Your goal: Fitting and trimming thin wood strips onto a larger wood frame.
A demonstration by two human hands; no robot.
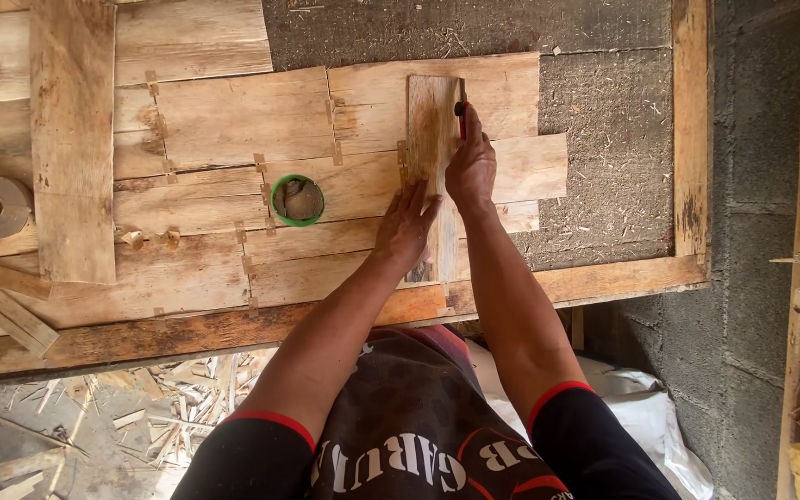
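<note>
Two hands on one strip (431, 120): my left hand (406, 225) presses it flat, fingers spread; my right hand (470, 167) grips a knife (461, 108) at its edge.

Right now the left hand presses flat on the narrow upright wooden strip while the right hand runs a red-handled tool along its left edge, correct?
Not quite. In the head view the right hand holds the red-handled tool along the right edge of the narrow upright wooden strip, not the left. The left hand does press flat on the strip.

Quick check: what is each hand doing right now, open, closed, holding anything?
Left hand: open, fingers flat on the narrow wood strip.
Right hand: closed on a small red-and-black tool at the strip's edge.
</note>
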